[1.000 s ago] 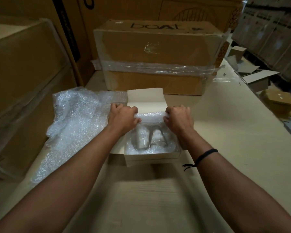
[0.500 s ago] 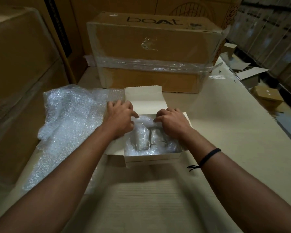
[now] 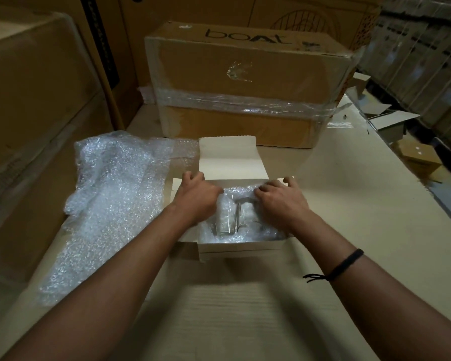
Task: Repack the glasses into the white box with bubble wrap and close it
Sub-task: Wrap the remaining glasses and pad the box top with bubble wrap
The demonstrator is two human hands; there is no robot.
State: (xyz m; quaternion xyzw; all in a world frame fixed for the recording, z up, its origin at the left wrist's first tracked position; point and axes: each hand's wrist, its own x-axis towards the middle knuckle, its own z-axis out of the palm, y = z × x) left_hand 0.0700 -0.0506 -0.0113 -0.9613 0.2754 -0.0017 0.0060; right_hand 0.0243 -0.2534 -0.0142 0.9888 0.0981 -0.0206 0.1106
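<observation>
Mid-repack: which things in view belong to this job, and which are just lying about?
Job: white box, glasses, bubble wrap lining, loose bubble wrap, left hand, right hand.
Lying about: taped boat carton, small cardboard boxes, large left carton.

Taped "boAt" carton (image 3: 248, 82), stacked cartons (image 3: 34, 105)

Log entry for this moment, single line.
left hand at white box rear corner | right hand pressing bubble wrap | glasses inside | lid open
</observation>
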